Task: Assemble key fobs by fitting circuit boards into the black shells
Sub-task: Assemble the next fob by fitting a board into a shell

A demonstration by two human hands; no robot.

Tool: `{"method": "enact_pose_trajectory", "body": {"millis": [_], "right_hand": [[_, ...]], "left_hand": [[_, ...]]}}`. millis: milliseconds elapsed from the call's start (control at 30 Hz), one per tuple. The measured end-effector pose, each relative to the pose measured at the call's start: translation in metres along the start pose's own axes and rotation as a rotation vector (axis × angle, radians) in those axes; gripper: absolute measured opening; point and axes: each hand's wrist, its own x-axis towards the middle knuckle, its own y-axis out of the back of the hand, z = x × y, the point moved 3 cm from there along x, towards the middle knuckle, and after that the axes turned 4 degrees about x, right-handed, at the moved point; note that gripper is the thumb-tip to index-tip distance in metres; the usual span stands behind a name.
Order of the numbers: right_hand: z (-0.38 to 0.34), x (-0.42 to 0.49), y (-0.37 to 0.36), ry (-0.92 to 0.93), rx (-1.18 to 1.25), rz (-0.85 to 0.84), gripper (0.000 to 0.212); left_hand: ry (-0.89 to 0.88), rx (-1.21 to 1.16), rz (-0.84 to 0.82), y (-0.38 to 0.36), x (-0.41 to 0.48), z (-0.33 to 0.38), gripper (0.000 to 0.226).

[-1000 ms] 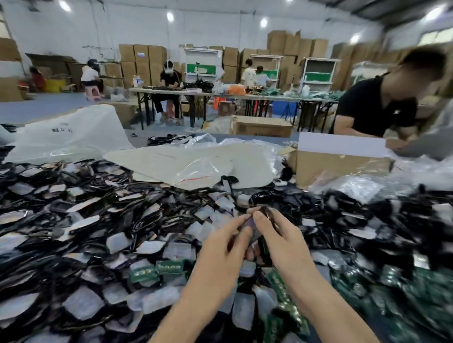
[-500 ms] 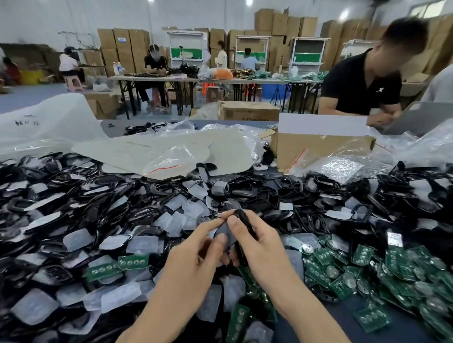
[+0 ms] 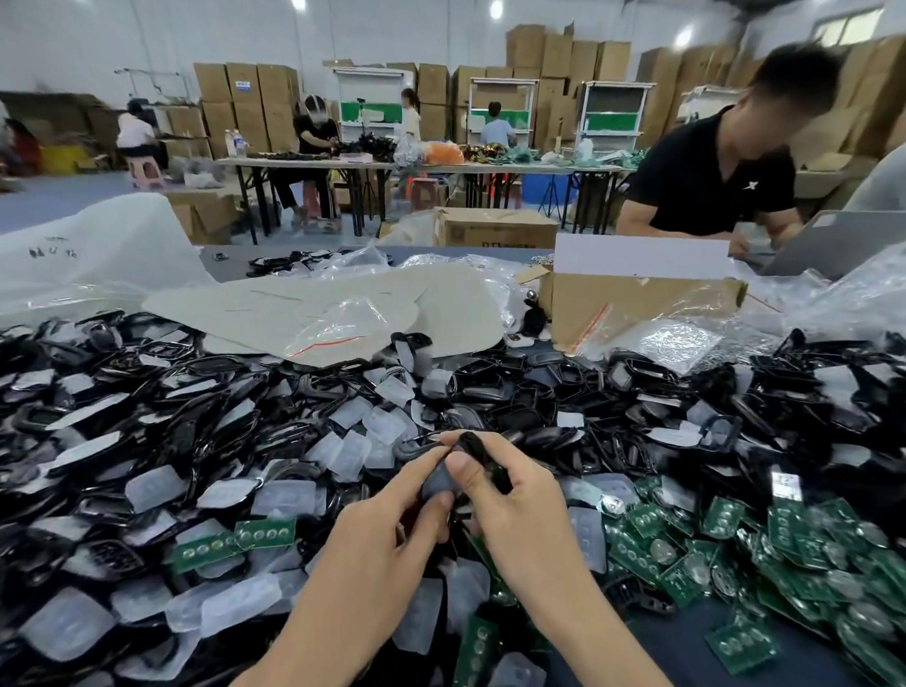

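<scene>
Warehouse cartons rose behind a long worktop buried in parts. On the camera side of the cardboard box, a heap of black shells mixed with clear rubbery pads spread wide. Nearer the camera and to the right of the box lay the green circuit boards.

Straight in front of the box, well short of it, both hands met above the heap. The left hand pinched the lower end of one black shell between thumb and forefinger. The right hand had its fingers curled round the upper end, thumb pressed on a grey insert in the shell's face. Whether a board already sat inside was hidden by the fingers.

This looked like the seating step. The next move probably called for firm, even thumb pressure along the rim until the parts sat flush.
</scene>
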Motion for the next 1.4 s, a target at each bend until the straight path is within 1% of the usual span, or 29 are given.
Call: {"method": "enact_pose_trajectory", "body": {"millis": [67, 133, 200, 267, 367, 433, 500, 567, 633, 700, 833, 1033, 1133, 1267, 1333, 1400], "right_hand": [[0.001, 0.0, 0.0, -0.011, 0.027, -0.01, 0.016], [0.001, 0.0, 0.0, -0.029, 0.062, -0.048, 0.013], [-0.001, -0.001, -0.002, -0.072, 0.161, -0.123, 0.026], [-0.002, -0.001, -0.004, -0.164, 0.348, -0.175, 0.039], [0.004, 0.004, -0.002, -0.292, 0.617, -0.117, 0.033], [0.008, 0.005, 0.0, -0.318, 0.638, -0.064, 0.042], [0.01, 0.005, 0.0, -0.283, 0.582, -0.027, 0.037], [0.012, 0.005, -0.001, -0.265, 0.526, -0.017, 0.032], [0.014, 0.005, -0.001, -0.251, 0.484, -0.02, 0.032], [0.015, 0.005, 0.0, -0.239, 0.439, -0.033, 0.03], [0.011, 0.003, 0.001, -0.234, 0.343, -0.108, 0.031], [0.01, 0.003, -0.001, -0.182, 0.373, -0.13, 0.026], [0.013, 0.003, -0.004, -0.186, 0.339, -0.155, 0.028], [0.012, 0.002, -0.005, -0.191, 0.289, -0.19, 0.027], [0.011, 0.001, -0.006, -0.192, 0.244, -0.217, 0.026], [0.009, -0.001, -0.006, -0.194, 0.188, -0.235, 0.017]], "left_hand": [[0.002, -0.023, 0.001, 0.001, 0.0, -0.001, 0.054], [0.032, -0.108, 0.018, 0.0, 0.0, -0.001, 0.043], [0.085, -0.281, 0.044, 0.001, 0.0, 0.001, 0.035], [0.146, -0.458, 0.069, 0.005, 0.002, 0.004, 0.03], [0.235, -0.569, 0.136, 0.013, 0.004, 0.001, 0.027], [0.28, -0.599, 0.171, 0.017, 0.005, -0.004, 0.029], [0.3, -0.607, 0.182, 0.018, 0.006, -0.007, 0.03], [0.302, -0.597, 0.198, 0.018, 0.006, -0.009, 0.034], [0.298, -0.589, 0.217, 0.02, 0.006, -0.011, 0.034], [0.283, -0.569, 0.236, 0.022, 0.006, -0.012, 0.028], [0.247, -0.503, 0.297, 0.025, 0.005, -0.013, 0.018], [0.188, -0.337, 0.3, 0.021, 0.003, -0.011, 0.019], [0.116, -0.183, 0.283, 0.02, 0.0, -0.008, 0.023], [-0.026, 0.087, 0.229, 0.019, -0.001, -0.003, 0.019], [-0.041, 0.148, 0.219, 0.019, -0.001, -0.003, 0.025], [-0.048, 0.174, 0.203, 0.018, -0.002, -0.003, 0.026]]}}
